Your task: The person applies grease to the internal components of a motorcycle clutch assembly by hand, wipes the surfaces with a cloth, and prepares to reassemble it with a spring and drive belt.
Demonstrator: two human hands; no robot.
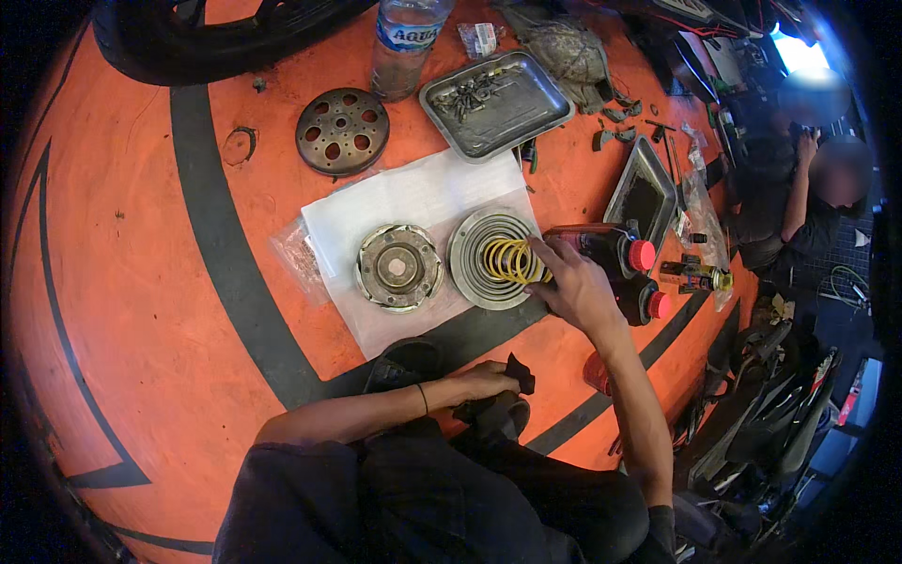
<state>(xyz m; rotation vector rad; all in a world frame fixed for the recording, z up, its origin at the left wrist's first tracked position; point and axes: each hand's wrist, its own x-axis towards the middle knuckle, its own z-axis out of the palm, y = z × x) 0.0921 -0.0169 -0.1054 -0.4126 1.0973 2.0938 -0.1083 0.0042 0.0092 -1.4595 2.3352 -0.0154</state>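
Note:
My right hand [575,289] is closed on a yellow coil spring [505,260], with the thumb and fingers at its right end. The spring lies tilted over a ridged round metal disc [460,273], which rests on a white sheet [423,193]. Left of that disc, on the same sheet, sits a round clutch assembly [398,267] with a hub in its middle. Close to my body, my left hand [487,380] grips a dark cloth [520,373]. Whether the spring touches the disc's centre is hard to see.
A perforated clutch bell [343,132], a water bottle [409,52] and a metal tray [540,127] of small parts stand beyond the sheet. Dark red-capped bottles [628,254] and another tray [648,202] are at right. A tyre [225,52] lies far left; people [766,179] sit far right.

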